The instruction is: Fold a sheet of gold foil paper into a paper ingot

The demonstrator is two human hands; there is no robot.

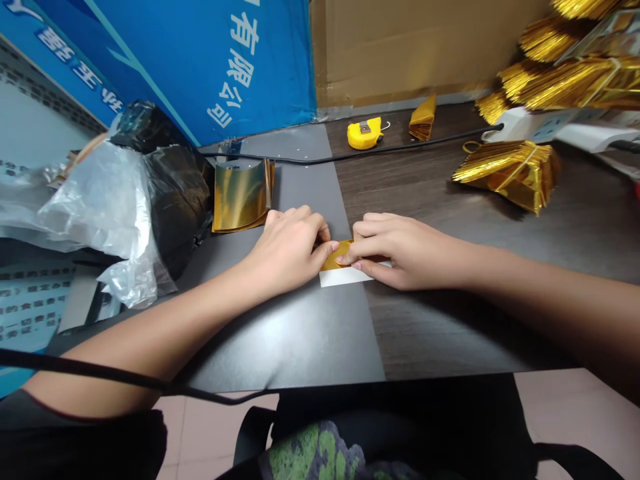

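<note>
A small sheet of gold foil paper (336,261) lies on the table in front of me, with a strip of its white side showing along the near edge. My left hand (296,248) has curled fingers, its thumb and forefinger pinching the paper's left end. From the other side, my right hand (387,248) holds the paper's right part, index fingertip pressed on the gold face and thumb along the white strip. The right end is hidden beneath that hand. Just beyond my left hand stands a stack of curved gold foil sheets (241,197).
A yellow tape measure (364,134) and a small folded gold piece (423,118) sit behind a black cable (300,161). Banded gold paper bundles (515,170) lie right, near a white power strip (540,125). Plastic bags (120,200) crowd the left; a blue box (250,67) stands behind.
</note>
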